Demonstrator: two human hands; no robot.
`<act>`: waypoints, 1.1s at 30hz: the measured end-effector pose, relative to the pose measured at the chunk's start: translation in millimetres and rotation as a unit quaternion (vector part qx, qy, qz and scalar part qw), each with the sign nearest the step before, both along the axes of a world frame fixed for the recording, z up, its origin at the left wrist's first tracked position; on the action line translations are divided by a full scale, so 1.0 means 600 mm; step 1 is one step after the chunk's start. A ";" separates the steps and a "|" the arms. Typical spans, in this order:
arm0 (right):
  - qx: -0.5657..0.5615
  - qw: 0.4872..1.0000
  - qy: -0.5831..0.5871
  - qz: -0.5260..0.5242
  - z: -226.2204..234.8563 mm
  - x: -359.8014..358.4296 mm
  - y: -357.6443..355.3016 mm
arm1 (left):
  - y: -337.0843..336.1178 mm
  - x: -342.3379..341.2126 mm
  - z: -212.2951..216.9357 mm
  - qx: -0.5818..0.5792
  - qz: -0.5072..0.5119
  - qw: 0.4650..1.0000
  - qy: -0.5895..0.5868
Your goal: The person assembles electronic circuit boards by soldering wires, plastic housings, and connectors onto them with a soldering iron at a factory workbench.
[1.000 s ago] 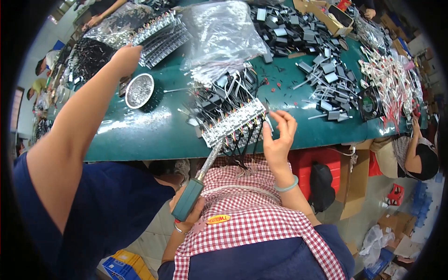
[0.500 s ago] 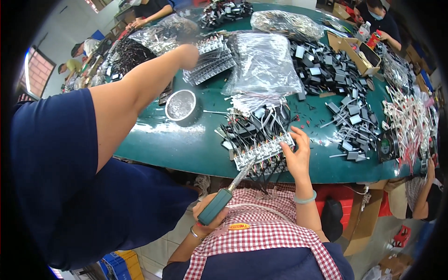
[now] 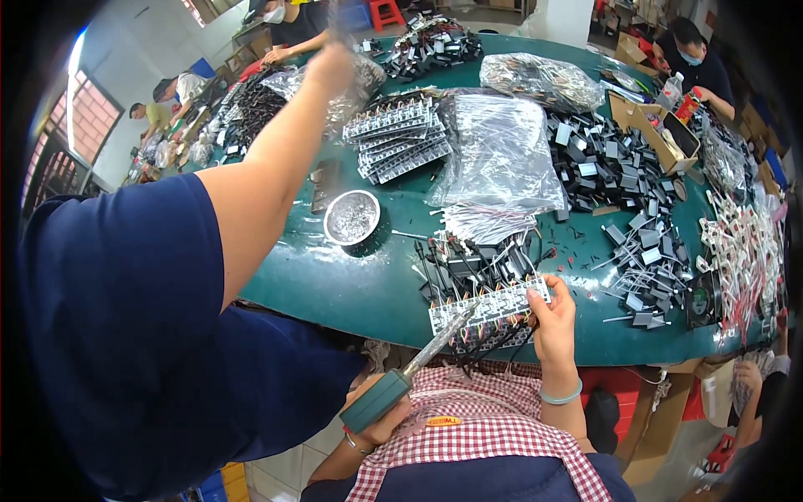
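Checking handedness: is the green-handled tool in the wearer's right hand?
No: the left hand holds the tool; the right hand grips a circuit panel.

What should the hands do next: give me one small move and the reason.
Probably the left hand should settle the tip of the green-handled tool on the white board strip: the tip overlaps the strip in this view, though contact cannot be told, and the right hand grips the strip's right end.
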State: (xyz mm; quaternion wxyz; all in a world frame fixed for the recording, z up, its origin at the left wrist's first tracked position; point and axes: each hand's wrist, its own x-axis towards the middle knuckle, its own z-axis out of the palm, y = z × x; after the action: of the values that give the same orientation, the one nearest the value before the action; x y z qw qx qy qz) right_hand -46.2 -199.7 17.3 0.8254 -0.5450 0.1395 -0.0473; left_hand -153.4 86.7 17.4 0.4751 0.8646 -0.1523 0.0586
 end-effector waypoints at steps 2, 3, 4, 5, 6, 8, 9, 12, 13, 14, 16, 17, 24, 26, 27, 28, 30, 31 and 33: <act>0.014 1.000 0.003 -0.016 0.004 0.001 0.009 | 0.005 0.000 -0.005 0.071 -0.004 0.994 -0.082; 0.028 0.999 0.007 -0.035 0.006 0.003 0.012 | 0.007 0.001 -0.007 0.142 -0.011 0.976 -0.162; 0.027 0.999 0.006 -0.034 0.004 0.006 0.010 | 0.008 -0.002 -0.011 0.142 -0.010 0.976 -0.163; 0.047 0.998 -0.006 -0.029 -0.001 0.010 0.006 | 0.011 -0.009 -0.017 0.131 -0.009 0.981 -0.141; 0.066 0.997 -0.018 -0.025 -0.004 0.013 0.004 | 0.014 -0.017 -0.023 0.120 -0.008 0.986 -0.118; 0.118 0.993 -0.016 -0.011 -0.004 0.019 0.007 | 0.030 -0.030 -0.039 0.072 -0.019 0.995 -0.059; 0.167 0.986 -0.010 0.001 -0.004 0.020 0.009 | 0.033 -0.032 -0.041 0.022 -0.032 0.999 0.003; 0.193 0.980 0.009 0.037 -0.016 0.014 0.015 | 0.026 -0.033 -0.046 -0.072 -0.001 0.997 -0.021; 0.208 0.977 0.020 0.040 -0.021 0.011 0.020 | 0.026 -0.036 -0.046 -0.107 0.004 0.994 0.004; 0.205 0.978 0.023 0.037 -0.022 0.008 0.025 | 0.024 -0.038 -0.040 -0.106 0.009 0.994 0.002; 0.205 0.978 0.024 0.034 -0.007 0.003 0.041 | 0.014 -0.032 -0.008 -0.052 0.086 0.993 0.057; 0.205 0.978 0.025 0.027 -0.002 0.001 0.051 | 0.015 -0.028 -0.002 -0.050 0.097 0.993 0.053; 0.220 0.974 -0.019 0.056 0.024 0.001 0.081 | 0.006 -0.015 0.038 -0.091 0.043 0.993 -0.064; 0.216 0.973 -0.025 0.077 0.035 0.006 0.103 | 0.010 -0.024 0.045 -0.135 0.026 0.987 -0.082; 0.217 0.972 -0.026 0.089 0.034 0.009 0.111 | 0.013 -0.028 0.044 -0.133 0.037 0.987 -0.087; 0.199 0.975 -0.031 0.095 0.032 0.011 0.118 | 0.017 -0.032 0.043 -0.128 0.042 0.986 -0.101; 0.156 0.982 -0.040 0.099 0.044 0.016 0.148 | 0.027 -0.039 0.033 -0.141 0.053 0.981 -0.122; 0.157 0.980 -0.041 0.111 0.055 0.019 0.168 | 0.034 -0.043 0.027 -0.139 0.064 0.980 -0.126; 0.112 0.986 -0.053 0.116 0.067 0.028 0.211 | 0.051 -0.051 0.014 -0.120 0.086 0.980 -0.136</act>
State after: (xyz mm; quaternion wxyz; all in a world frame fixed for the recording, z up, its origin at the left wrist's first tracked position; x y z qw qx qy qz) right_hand -29.3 -72.9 57.6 0.8873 -0.4584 0.0364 0.0358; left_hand -183.9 117.4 25.5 0.5433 0.7952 -0.1327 0.2343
